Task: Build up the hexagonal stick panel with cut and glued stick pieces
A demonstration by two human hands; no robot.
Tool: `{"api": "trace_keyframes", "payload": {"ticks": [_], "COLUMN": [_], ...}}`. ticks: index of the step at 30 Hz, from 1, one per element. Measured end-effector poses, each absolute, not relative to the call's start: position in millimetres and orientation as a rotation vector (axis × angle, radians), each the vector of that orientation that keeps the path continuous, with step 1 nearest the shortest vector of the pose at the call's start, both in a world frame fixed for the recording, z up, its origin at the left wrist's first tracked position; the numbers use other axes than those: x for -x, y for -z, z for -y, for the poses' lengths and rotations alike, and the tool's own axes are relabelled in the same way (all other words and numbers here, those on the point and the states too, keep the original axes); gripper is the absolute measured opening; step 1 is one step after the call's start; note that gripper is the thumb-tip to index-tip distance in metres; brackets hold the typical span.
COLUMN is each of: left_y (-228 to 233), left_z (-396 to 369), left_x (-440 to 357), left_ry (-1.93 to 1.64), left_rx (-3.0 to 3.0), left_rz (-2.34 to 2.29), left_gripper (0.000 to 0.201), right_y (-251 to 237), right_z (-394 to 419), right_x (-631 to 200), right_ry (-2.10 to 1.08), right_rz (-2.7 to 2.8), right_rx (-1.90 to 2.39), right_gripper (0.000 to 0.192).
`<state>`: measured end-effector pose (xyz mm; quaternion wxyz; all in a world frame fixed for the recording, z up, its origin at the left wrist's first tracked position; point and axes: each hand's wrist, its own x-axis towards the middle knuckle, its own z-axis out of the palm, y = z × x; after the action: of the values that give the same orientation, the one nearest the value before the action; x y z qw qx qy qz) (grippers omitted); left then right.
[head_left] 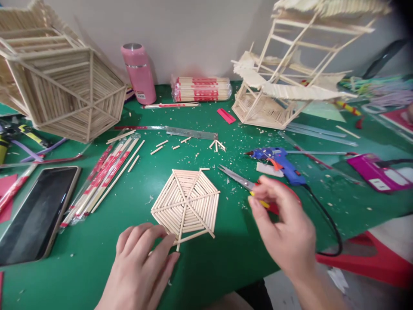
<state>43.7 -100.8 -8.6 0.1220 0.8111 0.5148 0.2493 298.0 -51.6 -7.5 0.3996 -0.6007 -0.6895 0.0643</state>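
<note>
A flat, web-shaped panel of thin wooden sticks [196,211] lies on the green table. My left hand [142,262] is at its lower left edge. The fingers are bent together at the end of a loose-looking wooden stick [195,236] along the panel's lower side. To the right, my right hand [284,224] is closed, thumb and forefinger pinched over the scissors' handles. Anything between those fingertips is too small or hidden to name. The scissors [237,176], with red and yellow handles, point toward the panel; the hand partly covers the handles.
Behind the scissors lies a blue glue gun [280,161], its cord trailing right. Stick structures stand at left [74,90] and right [290,86]. A pink bottle [140,75], packed sticks [201,89], bagged sticks [103,176], a phone [40,211] and a purple box [371,172] surround the work.
</note>
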Motion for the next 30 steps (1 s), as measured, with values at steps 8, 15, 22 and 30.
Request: {"api": "trace_keyframes", "payload": {"ticks": [8, 15, 22, 30], "left_y": [33.1, 30.8, 32.0, 27.6], "left_z": [111.0, 105.8, 104.1, 101.2], "left_x": [-43.2, -38.2, -39.7, -40.3], "left_ry": [-0.665, -0.714, -0.682, -0.619], "left_rx": [-2.414, -2.547, -2.564, -2.651], "left_rz": [-1.469, -1.395, -1.402, -1.377], "left_gripper": [0.023, 0.025, 0.022, 0.021], "right_y": [18.4, 25.2, 25.2, 25.0], "right_z": [81.7, 82.7, 83.9, 81.3], "right_x": [-261.3, -260.3, -260.2, -258.8], "right_ry": [-0.585, -0.568, -0.592, -0.572], "right_rz": [1.993, 2.013, 2.077, 2.068], "right_rx": [1.281, 1.299, 1.353, 1.371], "right_gripper": [0.017, 0.020, 0.012, 0.014]}}
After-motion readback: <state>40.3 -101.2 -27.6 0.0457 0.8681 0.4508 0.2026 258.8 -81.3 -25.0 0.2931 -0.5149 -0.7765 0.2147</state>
